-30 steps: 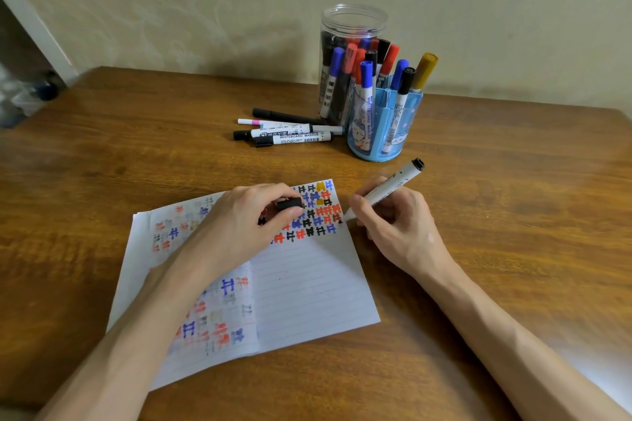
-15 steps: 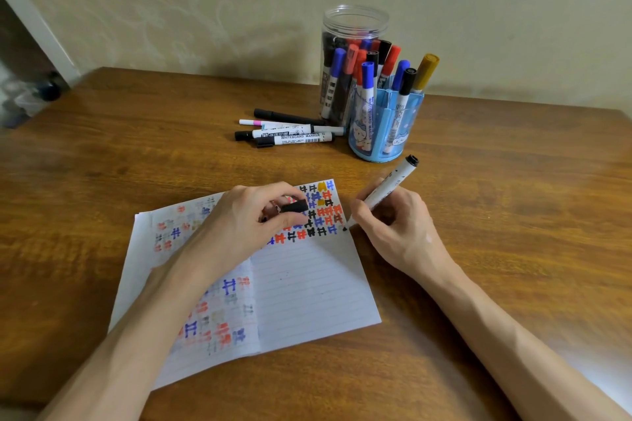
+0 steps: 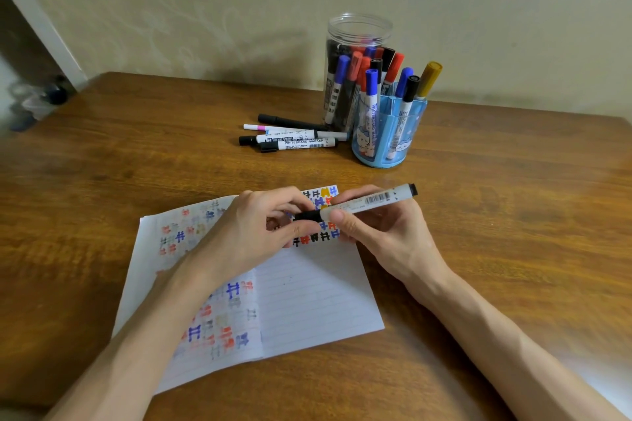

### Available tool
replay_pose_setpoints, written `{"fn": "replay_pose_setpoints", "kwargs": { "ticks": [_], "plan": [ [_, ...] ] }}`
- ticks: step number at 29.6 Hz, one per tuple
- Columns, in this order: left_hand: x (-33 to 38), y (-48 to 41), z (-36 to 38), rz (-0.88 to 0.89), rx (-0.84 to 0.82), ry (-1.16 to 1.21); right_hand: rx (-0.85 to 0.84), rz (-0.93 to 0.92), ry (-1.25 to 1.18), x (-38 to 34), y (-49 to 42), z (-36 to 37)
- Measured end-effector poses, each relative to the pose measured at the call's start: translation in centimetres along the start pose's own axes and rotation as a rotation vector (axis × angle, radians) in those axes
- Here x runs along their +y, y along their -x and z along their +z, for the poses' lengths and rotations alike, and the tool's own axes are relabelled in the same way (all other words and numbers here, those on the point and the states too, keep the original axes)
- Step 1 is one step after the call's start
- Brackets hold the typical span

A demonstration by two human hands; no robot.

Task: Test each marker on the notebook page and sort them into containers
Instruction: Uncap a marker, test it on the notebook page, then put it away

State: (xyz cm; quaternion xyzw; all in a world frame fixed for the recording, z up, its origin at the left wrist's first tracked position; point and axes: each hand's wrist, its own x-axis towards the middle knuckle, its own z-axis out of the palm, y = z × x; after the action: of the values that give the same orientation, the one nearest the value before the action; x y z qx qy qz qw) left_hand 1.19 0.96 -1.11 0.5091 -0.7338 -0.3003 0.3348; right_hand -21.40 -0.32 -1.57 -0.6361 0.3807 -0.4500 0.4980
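Ahead of you stands a cream wall (image 3: 171, 10) with a faint swirling pattern, meeting the far edge of a brown wooden table (image 3: 513, 215) whose grain runs left to right. To your left a white door frame (image 3: 44, 31) slants past a dark opening, and below it some blurred clutter (image 3: 30, 102) sits too soft to name. Soft light lays a pale glare (image 3: 608, 379) on the table's near right corner.
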Motion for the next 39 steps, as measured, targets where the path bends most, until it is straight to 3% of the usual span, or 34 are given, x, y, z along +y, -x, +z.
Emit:
{"fn": "replay_pose_setpoints", "kwargs": {
  "ticks": [13,20,25,33,39],
  "plan": [
    [0.9,0.0,0.2,0.073,0.069,0.112,0.06,-0.08,-0.066,0.3,0.5,0.9],
    [0.8,-0.5,-0.5,-0.004,0.01,0.125,0.006,0.06,-0.12,0.0,-0.1,0.2],
    [0.9,-0.3,-1.9,-0.05,0.034,0.133,0.145,0.094,-0.188,-0.6,0.0,-1.6],
    [2.6,1.7,-4.8,0.009,0.258,0.296,-0.185,-0.09,0.275,-1.2,-0.6,0.7],
    [2.6,7.4,-9.9,-0.029,0.362,0.14,-0.336,-0.189,0.408,-2.4,-0.9,6.1]
  ]
}}
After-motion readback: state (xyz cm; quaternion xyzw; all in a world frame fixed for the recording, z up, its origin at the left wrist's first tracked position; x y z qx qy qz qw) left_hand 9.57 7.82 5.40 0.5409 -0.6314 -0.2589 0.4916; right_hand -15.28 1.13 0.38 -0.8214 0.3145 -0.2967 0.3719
